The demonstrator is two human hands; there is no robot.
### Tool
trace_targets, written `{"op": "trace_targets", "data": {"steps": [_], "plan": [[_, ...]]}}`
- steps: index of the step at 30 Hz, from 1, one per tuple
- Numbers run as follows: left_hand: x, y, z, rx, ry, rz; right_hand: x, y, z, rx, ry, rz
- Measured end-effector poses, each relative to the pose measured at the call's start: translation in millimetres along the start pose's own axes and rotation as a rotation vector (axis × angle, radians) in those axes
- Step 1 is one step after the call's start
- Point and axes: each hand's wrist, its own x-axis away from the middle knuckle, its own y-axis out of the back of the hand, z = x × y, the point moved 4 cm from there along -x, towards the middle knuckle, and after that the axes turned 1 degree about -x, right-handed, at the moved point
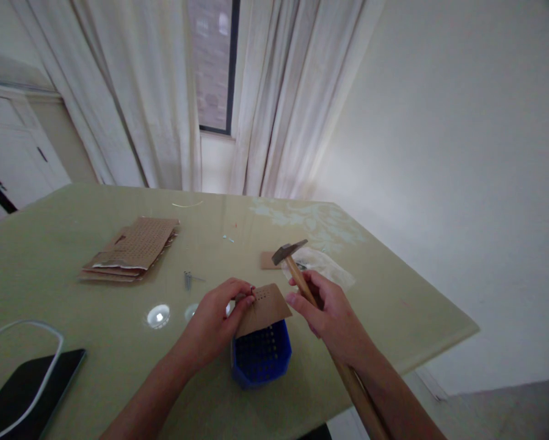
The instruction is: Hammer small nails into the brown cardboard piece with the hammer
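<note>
My right hand (322,305) is wrapped round the wooden handle of a hammer (301,278), whose dark metal head is raised above the table. Over a blue plastic basket (261,360) lies a piece of brown cardboard (267,308) with rows of small holes in it. The fingers of my left hand (223,305) pinch together at the cardboard's left part; what is between the fingertips is too small to make out. The hammer head is apart from the cardboard, up and to its right. A few nails (189,281) lie on the table left of the basket.
A stack of perforated cardboard (134,247) lies at the left of the glossy table (118,342). Behind the hammer are a clear plastic bag (329,267) and a small brown piece (268,260). A dark tablet-like device (24,391) and white cable (57,348) occupy the near left.
</note>
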Motion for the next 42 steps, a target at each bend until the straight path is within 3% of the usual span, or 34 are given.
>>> {"op": "trace_targets", "data": {"steps": [4,11,20,36,42], "plan": [[-0.5,-3.4,2.1,0.054,0.082,-0.014,-29.1,-5.8,-37.5,-0.058,-0.065,-0.025],[-0.4,-9.3,7.1,0.119,0.149,-0.098,-42.5,-28.0,-73.2,-0.245,-0.218,0.139],[0.2,-10.0,8.9,0.159,0.195,-0.188,-42.1,-33.0,-68.2,-0.344,-0.229,0.126],[0.7,-7.3,5.1,0.298,0.320,-0.208,-26.7,-34.4,-56.6,-0.214,-0.171,0.094],[8.6,-11.2,6.7,0.331,0.381,-0.297,-25.0,-37.5,-55.4,-0.158,-0.175,0.077]]}}
